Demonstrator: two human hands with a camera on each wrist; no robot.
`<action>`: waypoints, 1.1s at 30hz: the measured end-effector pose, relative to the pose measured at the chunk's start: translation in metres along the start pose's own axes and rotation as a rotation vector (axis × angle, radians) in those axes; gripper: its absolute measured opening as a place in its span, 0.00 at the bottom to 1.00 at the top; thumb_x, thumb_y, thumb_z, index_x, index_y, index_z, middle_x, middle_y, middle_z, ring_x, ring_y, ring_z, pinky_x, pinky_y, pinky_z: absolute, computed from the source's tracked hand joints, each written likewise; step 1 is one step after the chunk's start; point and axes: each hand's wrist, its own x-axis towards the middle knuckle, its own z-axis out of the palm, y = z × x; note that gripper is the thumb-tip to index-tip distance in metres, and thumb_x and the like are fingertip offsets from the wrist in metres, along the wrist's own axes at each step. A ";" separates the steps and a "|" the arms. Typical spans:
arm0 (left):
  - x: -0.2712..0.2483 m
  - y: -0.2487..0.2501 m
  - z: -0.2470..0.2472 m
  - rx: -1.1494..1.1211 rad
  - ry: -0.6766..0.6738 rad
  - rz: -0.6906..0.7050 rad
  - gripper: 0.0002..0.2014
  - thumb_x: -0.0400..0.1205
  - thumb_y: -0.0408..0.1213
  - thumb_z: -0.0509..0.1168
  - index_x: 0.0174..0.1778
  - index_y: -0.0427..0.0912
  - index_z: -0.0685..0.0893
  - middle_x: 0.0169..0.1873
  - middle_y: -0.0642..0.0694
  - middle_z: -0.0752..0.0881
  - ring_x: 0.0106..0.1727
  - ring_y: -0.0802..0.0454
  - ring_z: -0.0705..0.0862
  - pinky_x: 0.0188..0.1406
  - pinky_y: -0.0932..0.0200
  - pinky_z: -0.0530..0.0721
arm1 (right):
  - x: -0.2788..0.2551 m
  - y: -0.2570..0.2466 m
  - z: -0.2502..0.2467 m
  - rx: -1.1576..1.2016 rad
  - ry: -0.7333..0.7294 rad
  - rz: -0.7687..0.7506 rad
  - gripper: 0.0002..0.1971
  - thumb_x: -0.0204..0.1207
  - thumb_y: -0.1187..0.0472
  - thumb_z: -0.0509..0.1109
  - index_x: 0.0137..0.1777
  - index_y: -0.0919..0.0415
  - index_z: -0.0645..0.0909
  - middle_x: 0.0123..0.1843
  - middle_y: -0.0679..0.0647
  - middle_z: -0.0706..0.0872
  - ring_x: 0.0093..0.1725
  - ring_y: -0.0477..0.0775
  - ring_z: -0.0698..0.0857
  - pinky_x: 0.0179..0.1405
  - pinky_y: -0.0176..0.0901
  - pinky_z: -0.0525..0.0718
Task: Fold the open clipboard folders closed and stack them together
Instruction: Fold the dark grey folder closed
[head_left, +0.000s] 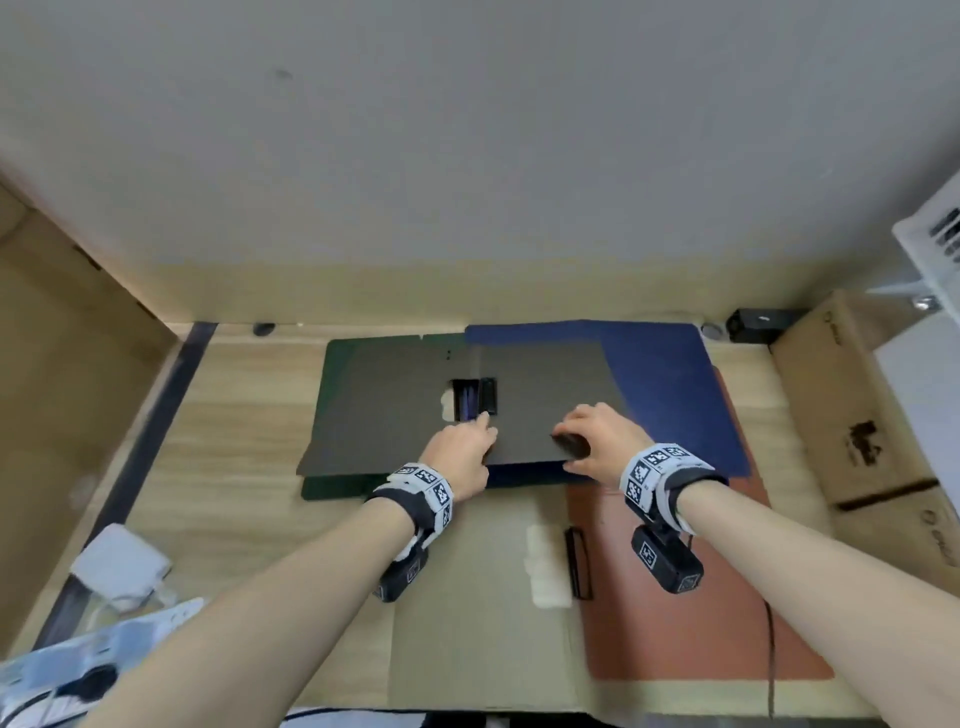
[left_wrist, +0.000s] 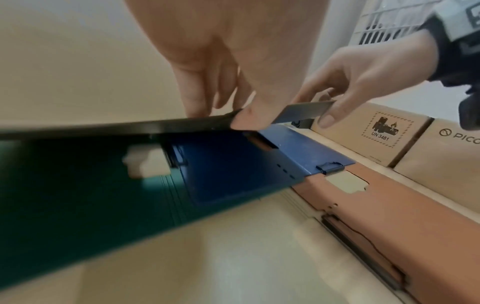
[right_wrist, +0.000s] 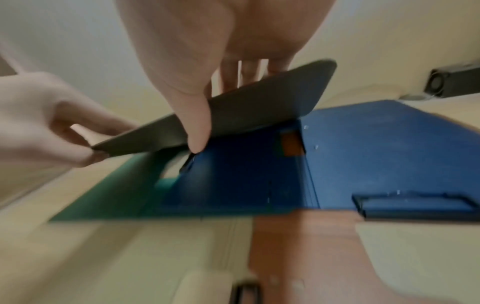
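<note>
A dark grey open clipboard folder lies on top of the pile, its clip by the spine. My left hand pinches its near edge at the spine, fingers above and thumb below. My right hand grips the near edge of its right half and holds it raised off the pile. Below lie a green folder at the left and a blue folder at the right. An orange-brown folder lies nearest me, with a beige panel beside it.
Cardboard boxes line the right side of the wooden table, and a cardboard wall stands at the left. A small black device sits at the back right. A white gadget lies at the near left.
</note>
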 end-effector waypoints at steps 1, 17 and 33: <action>0.000 0.002 0.013 0.020 -0.033 -0.017 0.22 0.76 0.29 0.64 0.68 0.35 0.76 0.73 0.37 0.73 0.64 0.32 0.81 0.60 0.41 0.83 | 0.000 -0.001 0.012 -0.019 -0.012 -0.010 0.29 0.70 0.49 0.76 0.72 0.45 0.75 0.69 0.46 0.75 0.68 0.54 0.72 0.63 0.48 0.78; -0.002 -0.035 0.092 -0.133 -0.173 -0.041 0.20 0.75 0.29 0.58 0.64 0.41 0.79 0.70 0.44 0.79 0.65 0.36 0.81 0.59 0.41 0.84 | 0.053 -0.003 0.095 0.104 -0.047 0.010 0.18 0.77 0.50 0.67 0.66 0.53 0.79 0.66 0.54 0.75 0.68 0.57 0.76 0.60 0.54 0.82; -0.010 -0.195 0.077 -0.477 0.127 -0.867 0.34 0.73 0.43 0.74 0.75 0.38 0.73 0.71 0.38 0.74 0.72 0.37 0.75 0.73 0.48 0.74 | 0.110 -0.034 0.109 0.020 -0.039 0.097 0.51 0.70 0.38 0.73 0.86 0.51 0.47 0.88 0.49 0.43 0.87 0.53 0.46 0.83 0.53 0.59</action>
